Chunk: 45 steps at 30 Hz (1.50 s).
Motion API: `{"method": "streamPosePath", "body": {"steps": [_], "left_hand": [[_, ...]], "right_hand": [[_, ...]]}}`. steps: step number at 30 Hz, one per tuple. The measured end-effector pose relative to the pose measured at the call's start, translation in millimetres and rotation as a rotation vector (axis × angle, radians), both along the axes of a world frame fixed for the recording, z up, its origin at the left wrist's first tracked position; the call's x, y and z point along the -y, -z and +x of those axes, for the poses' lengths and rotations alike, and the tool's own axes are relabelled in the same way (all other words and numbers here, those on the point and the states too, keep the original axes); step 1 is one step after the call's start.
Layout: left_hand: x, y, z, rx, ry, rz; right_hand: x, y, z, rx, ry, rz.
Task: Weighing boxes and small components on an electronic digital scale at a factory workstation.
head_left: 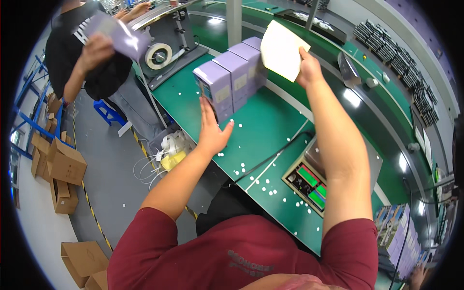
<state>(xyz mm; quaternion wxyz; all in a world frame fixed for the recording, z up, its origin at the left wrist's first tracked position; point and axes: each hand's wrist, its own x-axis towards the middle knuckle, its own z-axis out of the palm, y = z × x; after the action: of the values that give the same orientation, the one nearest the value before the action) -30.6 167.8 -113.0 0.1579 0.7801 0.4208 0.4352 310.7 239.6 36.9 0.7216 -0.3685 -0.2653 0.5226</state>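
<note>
A row of lilac boxes (232, 71) stands upright on the green tabletop (270, 121). My left hand (213, 134) lies against the lower side of the nearest box, its fingers stretched out and the thumb apart. Raised beyond the row's right end, my right hand (309, 68) grips a pale yellow sheet (281, 50) by its edge. Whether it is a single sheet or a thin stack, I cannot tell. Small white round dots (264, 182) are scattered over the tabletop near me.
A weighing scale (309, 181) with lit green displays sits below my right forearm, a black cable beside it. A co-worker at far left holds a blurred lilac box (118, 35) near a tape machine (158, 56). Cardboard boxes (67, 162) stand on the floor. A conveyor (382, 113) curves along the right.
</note>
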Motion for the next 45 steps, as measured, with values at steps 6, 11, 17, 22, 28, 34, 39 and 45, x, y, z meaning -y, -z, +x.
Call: {"method": "streamPosePath", "body": {"steps": [6,11,17,22,28,34,39,45], "left_hand": [[4,-12,1,-0.013,0.05,-0.135],[1,-1,-3,0.075,0.1,-0.123],[22,-27,21,0.569,0.419,-0.321],[32,-40,63,0.542,0.561,-0.211],[62,-131,94,0.517,0.808,-0.101],[122,-151,159,0.432,1.097,-0.232],[129,-106,199,0.368,1.109,-0.358],[120,-102,198,0.257,1.051,-0.361]], "right_hand": [[-55,24,-29,-0.079,-0.017,0.013],[-24,22,-32,-0.019,-0.005,-0.048],[56,23,-9,0.107,0.078,0.016],[148,-14,21,0.128,0.277,0.161],[299,-82,18,0.157,0.522,0.3],[429,-73,18,0.099,0.739,0.305],[470,-27,39,0.097,0.849,0.265],[488,0,47,0.387,0.978,0.234]]}}
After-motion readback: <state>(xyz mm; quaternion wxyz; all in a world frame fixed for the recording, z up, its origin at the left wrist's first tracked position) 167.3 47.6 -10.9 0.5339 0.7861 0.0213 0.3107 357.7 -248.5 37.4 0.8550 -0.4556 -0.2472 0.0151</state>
